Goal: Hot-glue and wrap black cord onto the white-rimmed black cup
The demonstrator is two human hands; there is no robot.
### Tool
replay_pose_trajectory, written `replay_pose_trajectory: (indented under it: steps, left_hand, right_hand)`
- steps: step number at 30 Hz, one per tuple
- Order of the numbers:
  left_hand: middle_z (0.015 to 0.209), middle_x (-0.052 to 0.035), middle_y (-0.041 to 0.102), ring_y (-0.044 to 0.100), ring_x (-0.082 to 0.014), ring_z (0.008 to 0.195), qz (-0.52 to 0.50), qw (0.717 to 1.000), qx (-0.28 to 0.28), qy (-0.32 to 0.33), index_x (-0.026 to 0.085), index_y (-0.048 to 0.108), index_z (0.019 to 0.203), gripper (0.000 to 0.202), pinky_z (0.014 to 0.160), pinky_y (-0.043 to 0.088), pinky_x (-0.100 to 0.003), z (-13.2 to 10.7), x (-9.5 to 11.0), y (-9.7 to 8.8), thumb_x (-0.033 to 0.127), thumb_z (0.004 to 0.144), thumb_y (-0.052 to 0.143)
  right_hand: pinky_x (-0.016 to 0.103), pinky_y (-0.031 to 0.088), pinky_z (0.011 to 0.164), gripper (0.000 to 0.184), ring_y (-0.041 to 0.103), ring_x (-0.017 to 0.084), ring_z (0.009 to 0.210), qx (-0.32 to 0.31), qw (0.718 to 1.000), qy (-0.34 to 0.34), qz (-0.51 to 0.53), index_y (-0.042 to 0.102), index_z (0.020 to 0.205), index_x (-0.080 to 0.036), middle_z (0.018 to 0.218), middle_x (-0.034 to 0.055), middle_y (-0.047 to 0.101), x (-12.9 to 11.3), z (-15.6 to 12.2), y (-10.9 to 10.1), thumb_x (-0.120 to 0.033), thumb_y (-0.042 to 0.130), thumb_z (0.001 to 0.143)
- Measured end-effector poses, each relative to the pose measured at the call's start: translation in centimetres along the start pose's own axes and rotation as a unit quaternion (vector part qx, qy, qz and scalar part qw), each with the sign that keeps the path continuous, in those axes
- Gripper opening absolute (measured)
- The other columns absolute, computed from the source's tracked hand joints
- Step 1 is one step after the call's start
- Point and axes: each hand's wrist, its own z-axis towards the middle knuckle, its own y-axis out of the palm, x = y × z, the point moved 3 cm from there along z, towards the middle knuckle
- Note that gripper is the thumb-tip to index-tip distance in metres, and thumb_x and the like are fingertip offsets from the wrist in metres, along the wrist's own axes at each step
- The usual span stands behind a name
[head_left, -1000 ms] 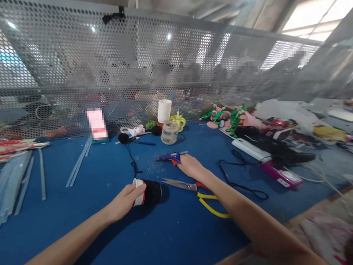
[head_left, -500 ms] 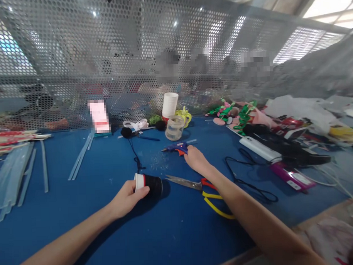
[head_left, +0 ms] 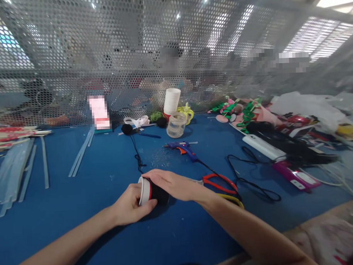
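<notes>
While I watched through the head view, the paper cup (head_left: 144,191) lay on its side low over the blue counter (head_left: 89,197), its white mouth facing left and its body covered in black yarn (head_left: 159,194). My left hand (head_left: 132,205) held it by the mouth end, thumb along the near side; the other fingers were partly hidden at the opening. Since paper walls dent easily, I judged that a steady, light hold suited it, with the thumb kept off any loose strand.

My right hand (head_left: 174,183) lay over the wrapped part, fingers close together and pointing left towards the rim. I could not tell whether it pinched the yarn or only pressed it. Even, gentle pressure seemed best there, so the windings would sit flat. A yarn strand (head_left: 137,154) led from the black yarn ball (head_left: 127,129) towards those fingertips; some slack in it looked useful.

Both forearms slanted inward, the right one crossing over the scissors (head_left: 206,179). Beyond that wrist lay the glue gun (head_left: 188,150), and I thought its nozzle worth keeping clear of.
</notes>
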Motion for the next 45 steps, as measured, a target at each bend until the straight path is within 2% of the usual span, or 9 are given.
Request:
replay_pose_trajectory:
  steps: [4, 8, 16, 27, 30, 32, 35, 39, 45]
  left_hand:
    - [0.044, 0.0051, 0.028, 0.027, -0.0072, 0.043, 0.010, 1.000, 0.020, 0.001, 0.017, 0.028, 0.042, 0.036, 0.044, 0.024, -0.021, 0.0, -0.4, 0.0, 0.025, 0.074, 0.042]
    - [0.049, 0.0028, 0.035, 0.031, -0.0085, 0.048, -0.009, 0.999, 0.049, -0.013, 0.015, 0.038, 0.045, 0.034, 0.046, 0.026, -0.021, 0.0, -0.7, -0.2, 0.029, 0.076, 0.041]
    - [0.047, 0.0056, 0.031, 0.026, -0.0064, 0.046, -0.204, 0.946, 0.124, -0.220, 0.012, 0.045, 0.052, 0.035, 0.043, 0.022, -0.019, 0.4, -2.1, -0.4, 0.043, 0.068, 0.046]
    - [0.049, 0.0034, 0.035, 0.031, -0.0086, 0.048, -0.187, 0.947, 0.135, -0.224, 0.013, 0.043, 0.052, 0.036, 0.044, 0.027, -0.020, 0.1, -2.1, -0.6, 0.043, 0.072, 0.038]
    - [0.049, 0.0034, 0.033, 0.030, -0.0088, 0.048, -0.155, 0.956, 0.134, -0.211, 0.014, 0.042, 0.052, 0.037, 0.044, 0.025, -0.020, 0.0, -1.9, -0.8, 0.042, 0.074, 0.035]
    - [0.050, 0.0036, 0.032, 0.028, -0.0087, 0.049, -0.129, 0.963, 0.136, -0.196, 0.015, 0.039, 0.051, 0.036, 0.045, 0.024, -0.020, 0.0, -1.6, -0.9, 0.041, 0.075, 0.035]
    - [0.051, 0.0035, 0.031, 0.028, -0.0090, 0.049, -0.068, 0.976, 0.133, -0.159, 0.016, 0.035, 0.050, 0.034, 0.047, 0.024, -0.021, 0.2, -1.0, -1.1, 0.036, 0.077, 0.033]
    - [0.052, 0.0029, 0.032, 0.028, -0.0093, 0.050, -0.004, 0.983, 0.126, -0.132, 0.015, 0.037, 0.050, 0.031, 0.048, 0.025, -0.022, 0.6, -0.5, -1.3, 0.031, 0.077, 0.032]
    - [0.053, 0.0025, 0.033, 0.029, -0.0095, 0.051, -0.078, 0.968, 0.129, -0.202, 0.014, 0.041, 0.052, 0.033, 0.047, 0.025, -0.021, 0.8, -1.0, -1.5, 0.037, 0.074, 0.035]
  right_hand:
    - [0.030, 0.030, 0.093, 0.046, 0.040, 0.015, 0.111, -0.044, 0.999, 0.003, -0.018, 0.038, 0.121, -0.014, 0.123, 0.0088, 0.044, 0.1, -0.5, 0.0, -0.038, 0.034, 0.083]
    - [0.033, 0.030, 0.093, 0.074, 0.038, 0.020, 0.113, -0.053, 0.996, -0.017, -0.063, 0.028, 0.126, -0.014, 0.126, 0.0112, 0.039, 0.8, -1.2, -0.2, -0.037, 0.062, 0.064]
    - [0.037, 0.030, 0.092, 0.062, 0.036, 0.020, 0.110, 0.033, 0.984, -0.067, -0.160, 0.032, 0.123, -0.019, 0.119, 0.0088, 0.043, 0.4, -1.6, 0.6, -0.019, 0.058, 0.066]
    - [0.034, 0.032, 0.093, 0.061, 0.038, 0.019, 0.111, 0.046, 0.986, -0.050, -0.149, 0.036, 0.120, -0.018, 0.120, 0.0088, 0.043, 1.0, -1.4, -0.2, -0.032, 0.061, 0.067]
    - [0.033, 0.038, 0.086, 0.037, 0.048, 0.017, 0.100, 0.157, 0.972, 0.007, -0.173, 0.046, 0.111, -0.019, 0.111, 0.0073, 0.051, 1.5, -1.6, -3.5, -0.034, 0.048, 0.077]
    - [0.030, 0.041, 0.079, 0.029, 0.054, 0.017, 0.090, 0.236, 0.937, 0.114, -0.231, 0.050, 0.106, -0.017, 0.102, 0.0078, 0.057, 2.7, -1.9, -6.4, -0.030, 0.040, 0.081]
    - [0.035, 0.039, 0.080, 0.026, 0.053, 0.024, 0.092, 0.252, 0.885, 0.247, -0.305, 0.056, 0.095, -0.010, 0.096, 0.0145, 0.058, 5.2, -1.9, -9.4, -0.024, 0.041, 0.080]
    - [0.035, 0.040, 0.076, 0.012, 0.055, 0.024, 0.087, 0.199, 0.880, 0.309, -0.301, 0.060, 0.077, -0.010, 0.085, 0.0141, 0.060, 8.7, -0.9, -9.8, -0.019, 0.054, 0.072]
    - [0.037, 0.042, 0.074, 0.025, 0.055, 0.025, 0.088, 0.224, 0.879, 0.337, -0.251, 0.051, 0.094, -0.005, 0.094, 0.0179, 0.058, 9.8, -0.2, -9.2, -0.014, 0.053, 0.070]
